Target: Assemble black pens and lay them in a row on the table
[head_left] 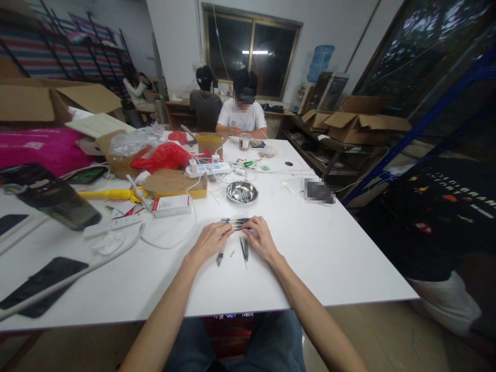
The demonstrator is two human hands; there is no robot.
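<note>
Left hand [209, 240] and right hand [261, 238] pinch the row of pens [235, 222] together from either end, steadying them on the counter [329, 248].

White walls [176, 36]; dark two-pane window [250, 57] reflecting a ceiling strip light [254, 52]. Large white table [329, 248]. Shelving [310, 139] at right bears open cardboard boxes [360, 124]. Water dispenser [321, 64] in corner. Tan floor [387, 336].
</note>
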